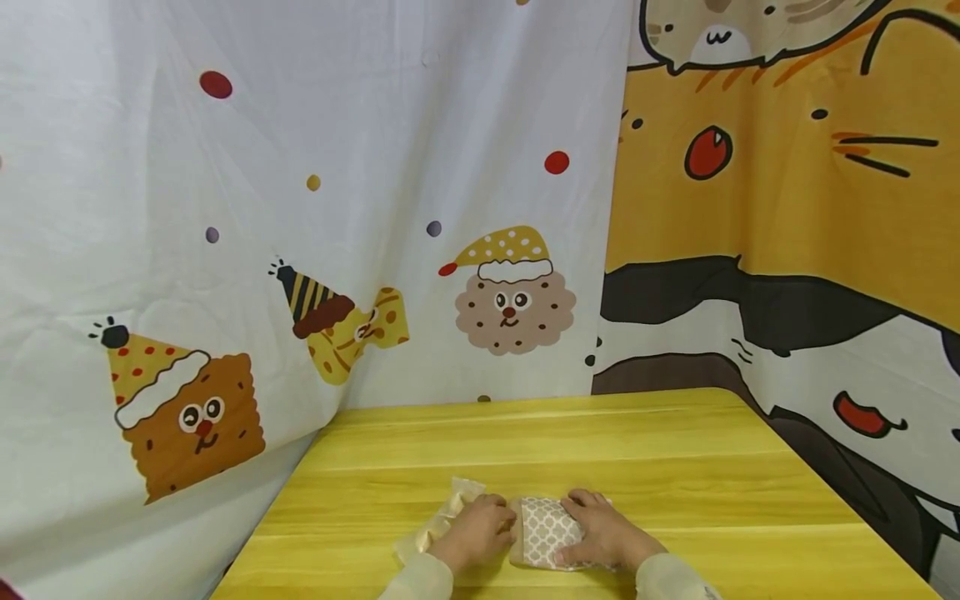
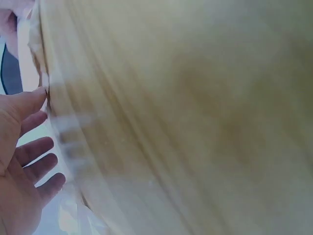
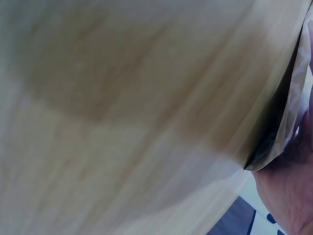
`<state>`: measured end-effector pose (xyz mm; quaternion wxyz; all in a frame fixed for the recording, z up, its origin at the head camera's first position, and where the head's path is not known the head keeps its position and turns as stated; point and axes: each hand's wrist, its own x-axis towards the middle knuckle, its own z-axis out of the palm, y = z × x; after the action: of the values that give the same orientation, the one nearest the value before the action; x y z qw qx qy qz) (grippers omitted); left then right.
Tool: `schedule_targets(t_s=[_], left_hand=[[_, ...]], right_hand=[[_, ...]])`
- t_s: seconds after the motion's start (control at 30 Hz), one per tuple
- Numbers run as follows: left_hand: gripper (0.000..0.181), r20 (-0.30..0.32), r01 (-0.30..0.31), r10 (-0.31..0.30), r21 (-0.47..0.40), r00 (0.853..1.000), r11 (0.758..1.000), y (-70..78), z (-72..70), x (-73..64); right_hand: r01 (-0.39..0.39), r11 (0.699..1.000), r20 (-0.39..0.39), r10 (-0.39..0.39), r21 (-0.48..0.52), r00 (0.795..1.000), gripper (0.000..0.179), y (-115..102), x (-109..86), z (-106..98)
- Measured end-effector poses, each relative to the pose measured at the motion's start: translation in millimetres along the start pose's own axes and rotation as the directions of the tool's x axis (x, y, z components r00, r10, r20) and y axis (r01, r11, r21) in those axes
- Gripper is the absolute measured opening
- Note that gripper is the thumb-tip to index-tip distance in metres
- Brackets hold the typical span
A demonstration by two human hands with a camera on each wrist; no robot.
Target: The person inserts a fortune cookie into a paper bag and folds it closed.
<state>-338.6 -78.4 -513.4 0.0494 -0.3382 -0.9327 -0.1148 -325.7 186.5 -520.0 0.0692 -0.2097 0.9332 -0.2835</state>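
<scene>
- White cartoon-biscuit curtain (image 1: 360, 125)
- Translucent wrapper (image 1: 441, 525) on my yellow wood-grain table (image 1: 540, 442)
- My left hand (image 1: 478, 530), released, fingers loosely spread
- Quatrefoil-patterned packet (image 1: 546, 533), lying on the table
- My right hand (image 1: 604, 533), gripping that packet
- Cartoon-cat curtain (image 1: 780, 208)

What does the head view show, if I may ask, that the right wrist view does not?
Only the head view shows the left hand, the pale plastic packet partly behind it, and the brown square biscuit printed on the white cloth. Only the right wrist view shows a dark strip along the edge of the tan-and-white patterned packet. Both show that packet, the right hand and the yellow wood-grain table.
</scene>
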Motion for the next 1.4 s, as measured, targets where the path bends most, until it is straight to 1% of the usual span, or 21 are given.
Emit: schedule_targets(t_s=[0.07,0.17,0.27,0.33,0.43,0.53,0.6,0.67,0.7,0.83,0.87,0.9,0.97,1.0,1.07,1.1,1.17,1.2,1.27,1.37,1.4], left_hand=[[0.023,-0.021,0.025,-0.026,-0.067,0.999,0.997,-1.4,-0.2,1.0],[0.028,-0.067,0.049,-0.062,-0.185,0.996,0.981,-1.9,-3.3,2.7],[0.03,-0.091,0.058,-0.089,-0.297,0.992,0.953,1.1,-8.1,4.3],[0.03,-0.103,0.065,-0.109,-0.364,0.989,0.929,4.3,-10.3,4.6],[0.03,-0.131,0.07,-0.148,-0.468,0.98,0.881,9.6,-10.5,5.8],[0.028,-0.169,0.056,-0.177,-0.551,0.97,0.833,13.9,-8.0,7.8],[0.026,-0.169,0.069,-0.207,-0.592,0.964,0.803,16.4,-5.7,9.0],[0.026,-0.141,0.105,-0.248,-0.635,0.958,0.765,18.2,-2.9,9.9],[0.025,-0.121,0.132,-0.274,-0.652,0.954,0.747,18.6,-1.2,10.3],[0.021,-0.053,0.201,-0.333,-0.705,0.942,0.68,19.1,4.3,11.5],[0.02,-0.045,0.208,-0.338,-0.709,0.94,0.674,18.9,5.3,11.7],[0.018,-0.053,0.203,-0.335,-0.703,0.941,0.681,18.6,6.4,12.0],[0.013,-0.065,0.192,-0.33,-0.701,0.942,0.687,18.5,7.8,12.5],[0.011,-0.076,0.183,-0.325,-0.697,0.943,0.693,18.7,8.6,12.9],[0.01,-0.089,0.17,-0.319,-0.696,0.943,0.698,19.5,10.2,13.6],[0.01,-0.095,0.164,-0.319,-0.7,0.943,0.695,20.1,11.0,14.0],[0.013,-0.091,0.165,-0.329,-0.722,0.94,0.671,21.5,12.3,14.6],[0.014,-0.085,0.166,-0.335,-0.74,0.938,0.652,22.0,12.8,15.0],[0.013,-0.065,0.168,-0.348,-0.784,0.935,0.598,22.8,13.2,15.6],[0.015,-0.033,0.166,-0.352,-0.839,0.935,0.518,23.3,10.9,16.6],[0.016,-0.024,0.165,-0.35,-0.851,0.937,0.499,22.9,9.9,17.0]], right_hand=[[-0.007,1.0,0.005,0.007,0.008,1.0,0.095,0,0.3,0],[-0.009,1.0,0.011,0.008,0.019,1.0,0.1,4,2.9,1],[0.004,1.0,0.008,-0.004,0.023,1.0,0.104,8,4.4,3],[0.008,1.0,0.005,-0.008,0.022,1.0,0.105,8,3.8,4],[0.006,1.0,0.011,-0.006,0.011,1.0,0.104,6,1.9,2],[-0.002,1.0,0.017,0.002,0.024,1.0,0.101,1,0.1,0],[-0.009,0.999,0.022,0.008,0.032,1.0,0.099,0,-0.4,-2],[-0.011,0.999,0.021,0.01,0.035,1.0,0.099,2,0.1,-1],[-0.007,0.999,0.021,0.006,0.036,1.0,0.099,3,0.6,-1],[0.011,0.999,0.003,-0.011,0.046,1.0,0.1,9,2.8,3],[0.019,0.999,0.0,-0.019,0.043,1.0,0.101,10,3.1,3],[0.022,0.998,-0.008,-0.022,0.053,1.0,0.1,11,3.1,4],[0.029,0.998,-0.012,-0.029,0.051,1.0,0.1,10,2.9,4],[0.032,0.998,-0.008,-0.032,0.047,0.999,0.099,10,2.6,4],[0.034,0.999,0.002,-0.034,0.038,0.999,0.098,8,2.1,3],[0.031,0.999,0.008,-0.031,0.037,0.999,0.097,7,1.6,3],[0.019,1.0,0.02,-0.019,0.024,1.0,0.098,5,0.4,1],[0.013,1.0,0.026,-0.013,0.014,1.0,0.1,3,0.0,1],[0.003,1.0,0.033,-0.003,-0.014,0.999,0.107,1,-0.7,0],[0.003,0.997,0.031,-0.001,-0.082,1.0,0.118,-2,-1.3,0],[0.005,0.995,0.028,-0.002,-0.097,1.0,0.12,-2,-1.1,0]])
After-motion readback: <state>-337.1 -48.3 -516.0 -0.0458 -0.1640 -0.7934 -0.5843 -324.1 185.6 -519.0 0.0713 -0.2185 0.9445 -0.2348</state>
